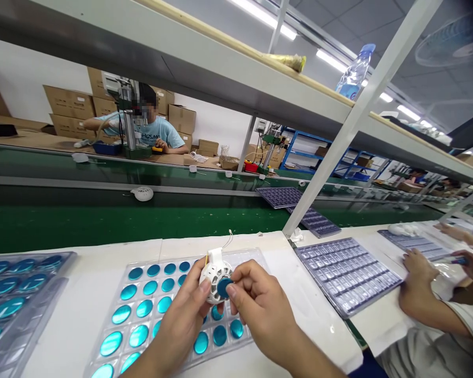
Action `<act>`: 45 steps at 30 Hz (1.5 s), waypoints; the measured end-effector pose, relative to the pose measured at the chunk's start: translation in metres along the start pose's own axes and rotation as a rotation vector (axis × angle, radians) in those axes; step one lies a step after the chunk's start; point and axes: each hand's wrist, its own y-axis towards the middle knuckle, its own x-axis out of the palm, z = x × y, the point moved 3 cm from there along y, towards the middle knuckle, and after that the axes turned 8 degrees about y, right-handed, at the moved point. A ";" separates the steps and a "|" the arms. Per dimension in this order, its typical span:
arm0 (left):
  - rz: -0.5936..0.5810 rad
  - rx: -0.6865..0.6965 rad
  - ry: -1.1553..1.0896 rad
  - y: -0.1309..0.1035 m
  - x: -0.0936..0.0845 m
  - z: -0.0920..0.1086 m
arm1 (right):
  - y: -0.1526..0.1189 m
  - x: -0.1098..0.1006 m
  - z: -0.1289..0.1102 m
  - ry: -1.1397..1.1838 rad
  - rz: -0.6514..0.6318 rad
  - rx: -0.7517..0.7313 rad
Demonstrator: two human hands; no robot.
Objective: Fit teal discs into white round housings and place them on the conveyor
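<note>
White fan housing (216, 274) sits low in the centre of the frame, pinched in my left hand (187, 315) so its round face tilts up toward me. My right hand (260, 304) closes thumb and forefinger on a blue disc (223, 287), pressing it at the hub. Just beneath lies the clear tray (102, 320) of spare blue discs. Beyond runs the green conveyor (102, 226), where another white housing (143, 193) rests at upper left.

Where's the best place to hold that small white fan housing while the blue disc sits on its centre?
Probably by the rim of the white fan housing, from its left side, as the left hand does now. The round grille faces up with the blue disc at its hub, pinched by the right hand; the tab and wire stick out at the top, so avoid that end.
</note>
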 end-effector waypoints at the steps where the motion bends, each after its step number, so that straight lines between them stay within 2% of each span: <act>1: 0.000 -0.008 0.006 0.000 -0.001 -0.001 | 0.000 -0.001 0.001 -0.021 0.008 -0.002; 8: 0.000 -0.030 0.051 0.000 -0.006 -0.005 | -0.002 -0.002 0.003 -0.106 0.024 0.008; 13: 0.041 0.044 0.165 0.002 -0.008 -0.005 | 0.000 -0.002 0.011 -0.026 0.016 0.127; 15: 0.024 0.036 0.153 0.000 -0.006 -0.005 | 0.000 0.002 0.015 0.113 -0.051 0.124; 18: -0.014 -0.015 0.121 -0.007 -0.001 -0.004 | -0.005 0.016 0.020 0.401 -0.257 0.100; 19: -0.022 -0.038 0.116 -0.010 0.000 -0.003 | -0.007 0.021 0.022 0.475 -0.278 0.089; 22: -0.012 -0.099 0.080 -0.018 0.002 -0.001 | -0.011 0.033 0.028 0.547 -0.162 0.035; 27: 0.157 -0.100 -0.037 -0.018 -0.008 -0.001 | -0.011 0.042 0.040 0.314 0.059 -0.127; 31: 0.141 -0.077 -0.079 -0.014 -0.011 -0.001 | -0.011 0.043 0.052 0.166 0.073 -0.117; 35: 0.107 -0.074 -0.118 -0.011 -0.006 0.000 | -0.007 0.047 0.054 0.141 0.144 -0.095; 37: 0.168 -0.074 -0.139 -0.007 -0.004 -0.001 | -0.002 0.050 0.053 0.175 0.155 -0.076; 39: 0.245 -0.094 -0.152 0.001 -0.005 -0.003 | 0.006 0.050 0.055 0.235 0.086 -0.042; 41: 0.304 -0.119 -0.150 0.013 -0.010 -0.003 | 0.014 0.038 0.059 0.276 0.041 -0.012; 42: 0.330 -0.122 -0.144 0.019 -0.014 -0.002 | 0.018 0.024 0.064 0.260 0.074 0.004; 43: 0.366 -0.118 -0.140 0.025 -0.019 -0.001 | 0.021 0.005 0.069 0.222 0.153 0.021; 45: 0.452 -0.102 -0.142 0.037 -0.033 0.003 | 0.025 -0.050 0.079 0.091 0.403 0.062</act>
